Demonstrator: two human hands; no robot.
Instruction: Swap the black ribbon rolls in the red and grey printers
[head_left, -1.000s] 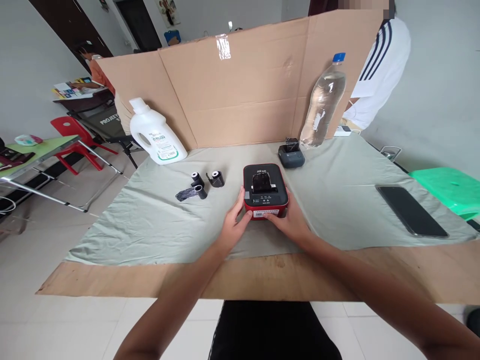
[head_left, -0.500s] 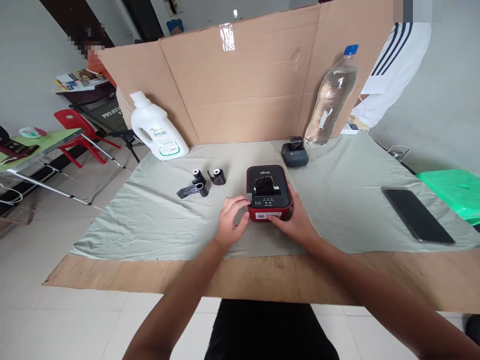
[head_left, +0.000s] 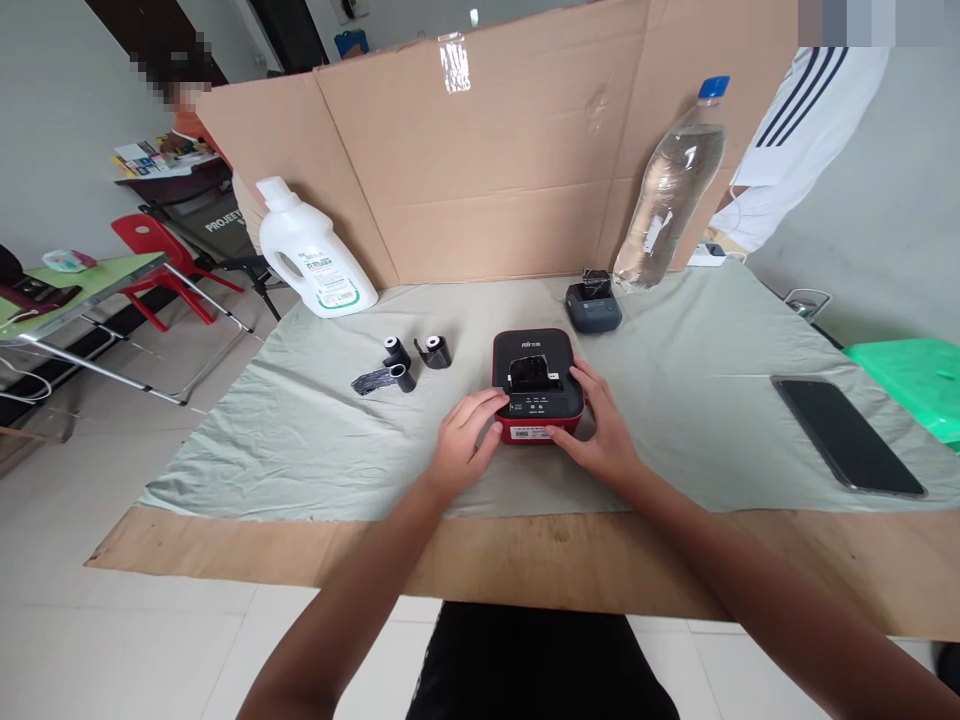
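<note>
Boxy black-and-red plastic printer (head_left: 541,400) sat between half-curled left hand (head_left: 463,442) and wider right hand (head_left: 604,437), both touching, grip unclear; glossy black strip (head_left: 530,373) already out, black cylindrical rolls (head_left: 437,355) lay left of it.

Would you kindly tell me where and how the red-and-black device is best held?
The red-and-black device is probably best gripped by its left and right sides, coming from both at once: it sits flat and boxy, with a black piece showing in its top.
</note>
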